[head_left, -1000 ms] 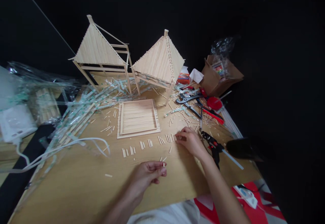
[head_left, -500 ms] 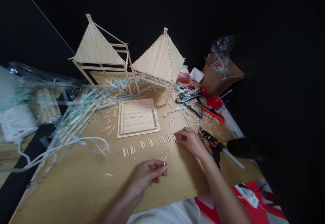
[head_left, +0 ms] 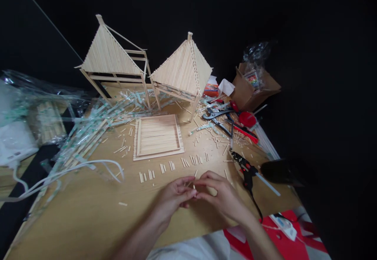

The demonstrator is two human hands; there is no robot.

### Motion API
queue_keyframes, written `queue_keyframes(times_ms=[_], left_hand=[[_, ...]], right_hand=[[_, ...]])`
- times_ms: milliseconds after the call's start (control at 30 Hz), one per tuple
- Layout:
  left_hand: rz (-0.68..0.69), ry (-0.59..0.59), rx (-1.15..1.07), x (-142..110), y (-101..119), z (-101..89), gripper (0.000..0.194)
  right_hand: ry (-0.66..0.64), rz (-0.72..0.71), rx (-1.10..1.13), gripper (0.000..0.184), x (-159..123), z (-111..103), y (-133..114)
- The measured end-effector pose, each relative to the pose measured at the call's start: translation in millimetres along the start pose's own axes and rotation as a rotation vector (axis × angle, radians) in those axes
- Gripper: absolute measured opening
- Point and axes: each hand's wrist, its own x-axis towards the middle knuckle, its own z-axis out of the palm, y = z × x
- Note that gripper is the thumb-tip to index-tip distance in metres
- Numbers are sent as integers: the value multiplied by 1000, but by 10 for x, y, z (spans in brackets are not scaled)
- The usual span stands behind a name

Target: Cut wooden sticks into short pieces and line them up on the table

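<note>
My left hand (head_left: pixel 174 198) and my right hand (head_left: pixel 220 194) meet near the table's front edge, fingertips pinched together on a short wooden stick piece (head_left: pixel 194 186). Just beyond them lies a row of short cut stick pieces (head_left: pixel 172 167) in small groups. Behind the row rests a flat square panel of sticks (head_left: pixel 157 136). Two stick-built roof frames stand at the back, one at the left (head_left: pixel 112 61) and one at the right (head_left: pixel 184 69). A black glue gun (head_left: pixel 246 169) lies to the right of my right hand.
A heap of clear plastic wrappers and long sticks (head_left: pixel 88 128) covers the left side, with a white cable (head_left: pixel 73 169) looping across. Pliers and red-handled tools (head_left: pixel 232 120) lie at the right, next to a brown cardboard box (head_left: pixel 250 89). The wooden table (head_left: pixel 88 216) ends close to my body.
My right hand has drawn back from the right end of the stick row toward me and now meets my left hand over the small stick piece. The left hand has barely moved.
</note>
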Motion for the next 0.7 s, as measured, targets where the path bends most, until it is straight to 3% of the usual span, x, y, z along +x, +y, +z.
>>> queue_keyframes(times_ms=[233,400,567,700], left_hand=[[7,30,33,51,92,117,70],[86,74,96,156,1,127,69],[283,256,525,135,-98,55,28],[577,371,1043,92,-163,28,23]], right_hand=[[0,13,-29,25,-6,-17,25],[126,53,-44,21,64,-61,266],[386,192,-170,25,258,-214,683],[397,219,-171,25,404,-282,818]])
